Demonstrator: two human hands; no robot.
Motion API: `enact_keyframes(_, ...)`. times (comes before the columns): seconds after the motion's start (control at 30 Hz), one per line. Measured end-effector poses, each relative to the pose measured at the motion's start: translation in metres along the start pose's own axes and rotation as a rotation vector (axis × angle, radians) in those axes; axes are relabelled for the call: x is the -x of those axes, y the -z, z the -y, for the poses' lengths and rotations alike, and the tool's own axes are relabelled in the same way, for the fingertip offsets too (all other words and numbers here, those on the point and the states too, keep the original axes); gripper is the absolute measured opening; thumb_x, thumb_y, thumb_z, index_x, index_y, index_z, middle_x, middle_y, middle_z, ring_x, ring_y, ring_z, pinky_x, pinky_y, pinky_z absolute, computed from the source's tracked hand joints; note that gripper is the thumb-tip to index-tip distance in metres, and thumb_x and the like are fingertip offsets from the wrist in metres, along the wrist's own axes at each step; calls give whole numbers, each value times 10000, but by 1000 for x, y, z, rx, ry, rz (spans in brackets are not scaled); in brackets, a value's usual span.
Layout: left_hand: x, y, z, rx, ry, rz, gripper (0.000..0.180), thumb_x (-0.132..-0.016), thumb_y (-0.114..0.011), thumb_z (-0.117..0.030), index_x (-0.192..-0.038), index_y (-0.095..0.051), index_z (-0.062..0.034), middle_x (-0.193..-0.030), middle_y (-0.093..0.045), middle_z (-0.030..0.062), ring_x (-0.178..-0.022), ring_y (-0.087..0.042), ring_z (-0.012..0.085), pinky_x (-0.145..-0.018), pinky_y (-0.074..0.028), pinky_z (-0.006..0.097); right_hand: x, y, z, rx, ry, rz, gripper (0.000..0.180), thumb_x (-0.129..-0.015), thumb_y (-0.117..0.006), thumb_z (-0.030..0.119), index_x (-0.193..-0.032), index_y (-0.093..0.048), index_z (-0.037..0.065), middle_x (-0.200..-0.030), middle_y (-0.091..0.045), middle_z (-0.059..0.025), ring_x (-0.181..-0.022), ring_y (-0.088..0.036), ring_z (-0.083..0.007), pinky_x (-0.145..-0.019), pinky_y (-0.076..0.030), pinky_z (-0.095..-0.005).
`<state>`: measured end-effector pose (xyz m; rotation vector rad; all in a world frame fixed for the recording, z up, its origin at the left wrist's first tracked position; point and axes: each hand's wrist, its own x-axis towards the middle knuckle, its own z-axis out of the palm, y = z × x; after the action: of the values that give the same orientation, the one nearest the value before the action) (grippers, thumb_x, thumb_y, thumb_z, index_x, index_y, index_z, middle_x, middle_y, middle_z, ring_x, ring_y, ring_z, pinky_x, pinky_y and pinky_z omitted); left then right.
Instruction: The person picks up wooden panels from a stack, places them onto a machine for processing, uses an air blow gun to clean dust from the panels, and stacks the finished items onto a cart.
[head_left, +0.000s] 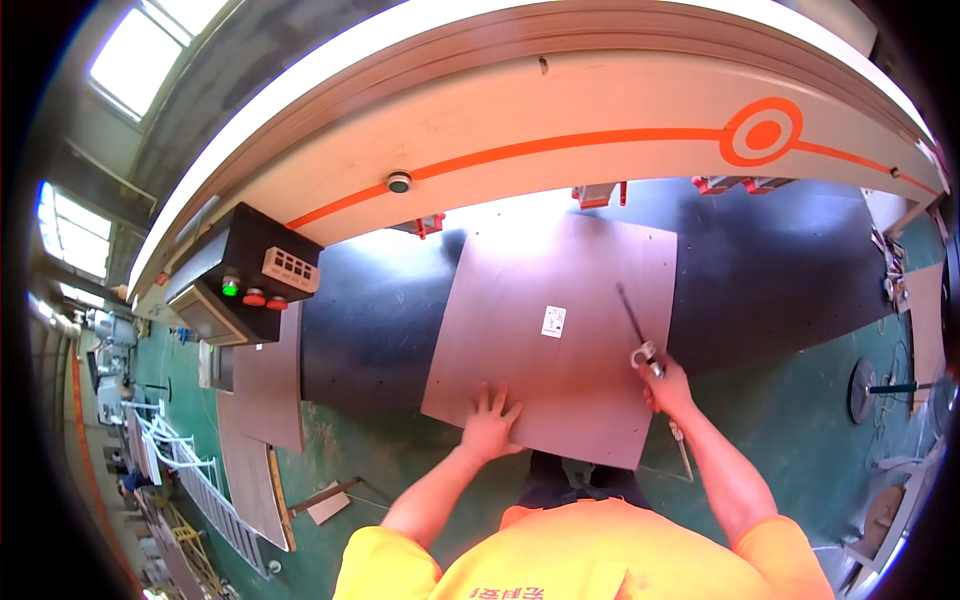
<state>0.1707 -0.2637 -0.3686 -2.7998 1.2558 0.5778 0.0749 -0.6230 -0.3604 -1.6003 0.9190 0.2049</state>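
Observation:
A large brown panel [560, 370] lies on the dark machine table [370, 310], its near edge close to my body. A small white label [552, 321] is stuck near its middle. My left hand [490, 425] rests on the panel's near left part, fingers spread. In my right hand [668, 388], over the panel's right edge, is an air blow gun [645, 352] with a long dark nozzle pointing away over the panel. A thin hose [684, 450] hangs below that hand. My fingers partly hide the gun's handle.
A white machine beam [560, 105] with an orange stripe spans the far side, with red-and-grey clamps [595, 195] under it. At left hangs a black control box [245, 275] with buttons. More brown panels [270, 390] stand at left; a round-based stand [862, 390] is at right.

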Motion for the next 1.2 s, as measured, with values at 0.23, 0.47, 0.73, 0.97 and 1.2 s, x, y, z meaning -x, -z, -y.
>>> enact_keyframes(0.23,-8,1,29,73,67,-85,1000,-554,-839,-544,-1393,-464,-150,-1549,-202,232,-1419,-182,476,-1086,-275,613,-19,25,-9,44,7,37,486,-864,-633,249,-1267,-523,0,-557,-542,-57,-401,-512,-131,-357,-385,-281)
enact_keyframes(0.47,27,7,98,253,377,-52,1155,-578,-850,-513,-1471,-281,-50,-1504,-197,312,-1377,-241,483,-1125,-281,494,31,-1,-23,-32,12,-71,472,-807,-673,99,-1258,-556,25,-632,-572,-45,-431,-512,-104,-366,-369,-255)
enact_keyframes(0.73,29,9,104,313,334,-172,1074,-535,-889,-461,-1395,-389,-57,-1382,-313,244,-1254,-344,438,-1053,-366,486,-8,-2,-22,-57,66,6,564,-783,-703,73,-1319,-528,52,-746,-588,-21,-516,-537,-97,-448,-415,-253)
enact_keyframes(0.97,-6,9,119,243,352,-311,983,-498,-894,-478,-1268,-459,-49,-1301,-369,220,-1169,-399,409,-947,-431,470,-70,-9,39,35,115,52,425,-820,-690,128,-1234,-602,84,-662,-560,-9,-481,-521,-93,-431,-403,-260)
enact_keyframes(1.2,-17,13,129,217,412,-304,955,-510,-876,-528,-1230,-503,-25,-1305,-387,212,-1178,-408,396,-932,-449,453,-91,-24,72,-3,155,82,400,-850,-672,212,-1211,-588,64,-627,-491,-2,-390,-471,-98,-346,-362,-257)
